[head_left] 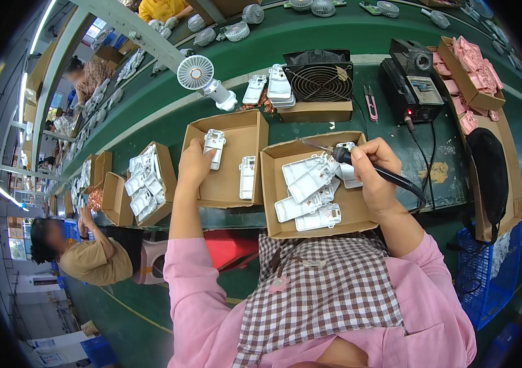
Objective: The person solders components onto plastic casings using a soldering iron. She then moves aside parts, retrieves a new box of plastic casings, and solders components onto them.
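My left hand (195, 163) reaches into a shallow cardboard tray (255, 126) and touches a white plastic housing (214, 146) at the tray's far left. A second white housing (247, 177) lies in the same tray to the right. My right hand (374, 175) grips a black soldering iron (359, 162), its metal tip pointing left over another cardboard tray (273, 190) filled with several white housings (307, 181).
A black extraction fan (319, 81) on a box, a soldering station (411, 86), a white handheld fan (203, 78), cutters (371, 102), and pink parts in a box (472, 70) sit beyond. Another tray of white parts (144, 183) lies left. A seated person (92, 254) works nearby.
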`<state>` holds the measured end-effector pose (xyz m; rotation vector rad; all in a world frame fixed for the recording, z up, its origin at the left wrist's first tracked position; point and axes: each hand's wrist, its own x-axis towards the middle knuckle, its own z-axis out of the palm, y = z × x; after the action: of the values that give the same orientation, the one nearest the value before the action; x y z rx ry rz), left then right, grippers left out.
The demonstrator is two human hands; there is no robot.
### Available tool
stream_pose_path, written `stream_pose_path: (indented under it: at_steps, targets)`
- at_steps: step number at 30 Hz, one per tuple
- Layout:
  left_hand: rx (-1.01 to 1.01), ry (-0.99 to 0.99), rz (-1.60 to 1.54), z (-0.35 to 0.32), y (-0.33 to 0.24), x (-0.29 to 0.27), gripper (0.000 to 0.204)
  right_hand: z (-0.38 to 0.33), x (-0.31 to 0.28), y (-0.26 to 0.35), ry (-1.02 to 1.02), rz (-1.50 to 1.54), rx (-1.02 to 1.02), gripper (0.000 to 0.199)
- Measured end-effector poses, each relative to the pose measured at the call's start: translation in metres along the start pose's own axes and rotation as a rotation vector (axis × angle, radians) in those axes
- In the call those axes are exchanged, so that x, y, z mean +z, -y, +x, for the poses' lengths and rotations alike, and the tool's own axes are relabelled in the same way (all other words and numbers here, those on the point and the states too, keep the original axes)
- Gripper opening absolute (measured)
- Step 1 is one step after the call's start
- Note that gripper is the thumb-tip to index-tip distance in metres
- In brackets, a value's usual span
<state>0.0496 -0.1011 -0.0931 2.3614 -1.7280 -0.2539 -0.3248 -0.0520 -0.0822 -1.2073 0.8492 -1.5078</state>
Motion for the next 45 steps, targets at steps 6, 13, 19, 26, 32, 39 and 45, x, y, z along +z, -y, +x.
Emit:
stream_pose_path:
  at_steps: [6, 13, 19, 26, 32, 39, 45]
  targets:
    - [0.006, 0.533, -0.650, -0.048, -0.020, -0.011, 0.036, 0.000, -0.001, -0.002, -0.006, 0.030, 0.005, 0.009]
    - [0.022, 0.584, -0.742, -0.070, -0.037, 0.009, 0.051, 0.001, -0.001, -0.001, -0.009, 0.012, 0.001, 0.008]
    - [0.011, 0.561, -0.842, -0.067, -0.031, 0.015, 0.058, 0.002, 0.000, -0.001, -0.009, 0.002, 0.012, 0.009]
    - [-0.174, 0.797, -1.170, -0.063, -0.019, 0.004, 0.052, 0.000, 0.000, -0.002, -0.020, 0.011, 0.002, 0.010]
    - [0.007, 0.645, -1.970, -0.073, -0.033, -0.014, 0.050, 0.000, -0.001, -0.002, -0.035, 0.024, 0.021, 0.010]
    - [-0.012, 0.874, -2.123, -0.095, -0.106, 0.015, 0.044, -0.002, -0.003, -0.002, -0.080, 0.048, -0.033, 0.010]
    - [-0.006, 0.458, -1.844, -0.099, -0.136, 0.039, 0.045, -0.004, 0.004, 0.000, -0.094, 0.055, -0.126, 0.011]
